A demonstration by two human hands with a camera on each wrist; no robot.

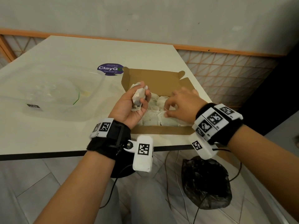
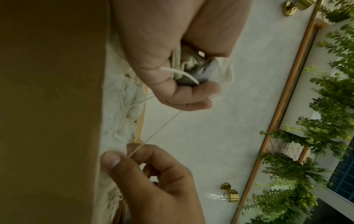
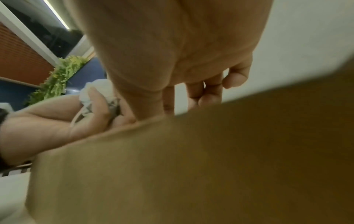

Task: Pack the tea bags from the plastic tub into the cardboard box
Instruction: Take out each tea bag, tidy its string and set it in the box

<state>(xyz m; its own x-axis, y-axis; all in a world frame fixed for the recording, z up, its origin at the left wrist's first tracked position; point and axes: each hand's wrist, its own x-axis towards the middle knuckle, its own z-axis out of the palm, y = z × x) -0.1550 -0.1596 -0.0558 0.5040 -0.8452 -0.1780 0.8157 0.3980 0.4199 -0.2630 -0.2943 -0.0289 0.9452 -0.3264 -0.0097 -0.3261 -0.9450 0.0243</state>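
The open cardboard box (image 1: 155,78) stands near the table's front right and holds several white tea bags (image 1: 153,113). My left hand (image 1: 142,92) hovers palm up over the box's left side and grips a small bunch of tea bags (image 1: 138,97). From this bunch (image 2: 191,71) a thin string (image 2: 162,128) runs taut to my right hand (image 2: 122,153), which pinches it between thumb and forefinger. That right hand (image 1: 167,109) sits low over the bags in the box. The clear plastic tub (image 1: 56,94) stands to the left; I see no tea bags in it.
A purple round sticker (image 1: 110,68) lies on the white table (image 1: 80,50) behind the box. The table's front edge (image 1: 48,155) runs just below my wrists. A black plastic bag (image 1: 207,183) and cables lie on the floor. A wall rises behind the table.
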